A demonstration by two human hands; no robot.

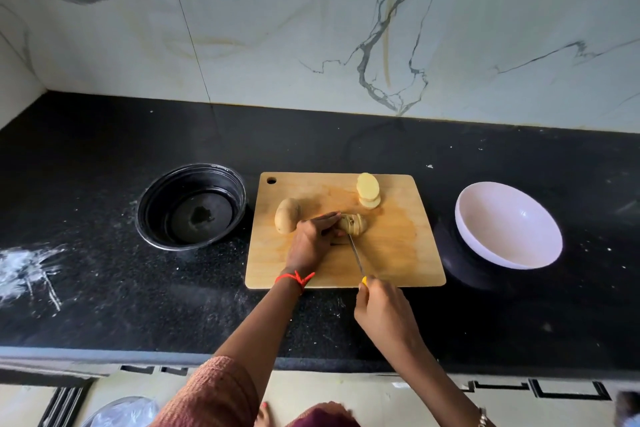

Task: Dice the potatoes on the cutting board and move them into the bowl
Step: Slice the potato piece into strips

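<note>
A wooden cutting board lies on the black counter. My left hand holds a partly sliced potato steady near the board's middle. My right hand grips the yellow handle of a small knife, whose blade tip meets that potato. A whole potato lies just left of my left hand. A stack of cut potato slices sits toward the board's far edge. An empty white bowl stands to the right of the board.
A black round container stands left of the board. White powdery smears mark the counter at far left. The marble wall rises behind the counter. The counter's front edge runs below my arms.
</note>
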